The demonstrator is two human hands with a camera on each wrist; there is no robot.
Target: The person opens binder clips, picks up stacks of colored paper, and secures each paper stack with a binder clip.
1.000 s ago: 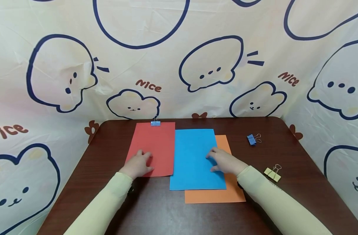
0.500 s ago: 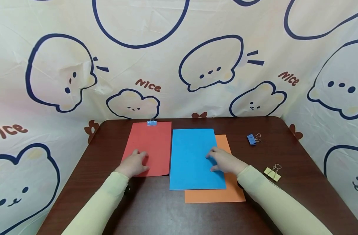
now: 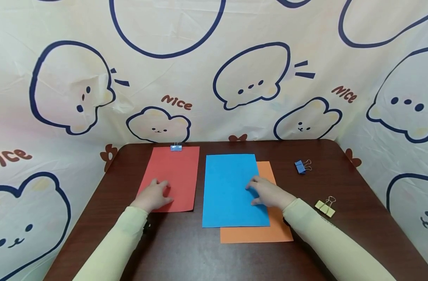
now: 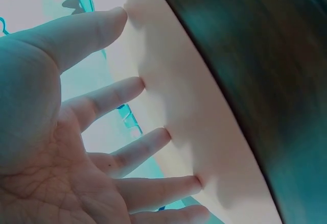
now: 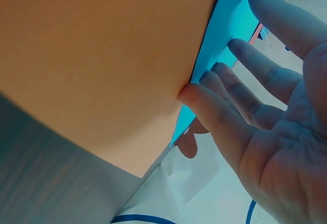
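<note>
A red sheet of paper (image 3: 182,168) lies at the left, with a blue binder clip (image 3: 176,148) on its top edge. My left hand (image 3: 152,196) rests its spread fingertips on the sheet's lower left part; in the left wrist view the sheet (image 4: 168,101) looks pale. Beside it, a blue sheet (image 3: 226,191) overlaps an orange sheet (image 3: 249,235) that sticks out at the right and bottom. The fingertips of my right hand (image 3: 268,193) touch the blue sheet near its right edge. In the right wrist view one fingertip lies right at the border of the orange sheet (image 5: 117,71).
On the right side of the dark wooden table (image 3: 186,253) lie a loose blue binder clip (image 3: 300,167) and, nearer, a yellow binder clip (image 3: 325,209). A cartoon-printed cloth (image 3: 200,78) hangs behind the table and along both sides.
My left hand has slid the red sheet and its clip to the left, opening a gap to the blue sheet. The right hand, blue sheet and orange sheet have stayed in place.
</note>
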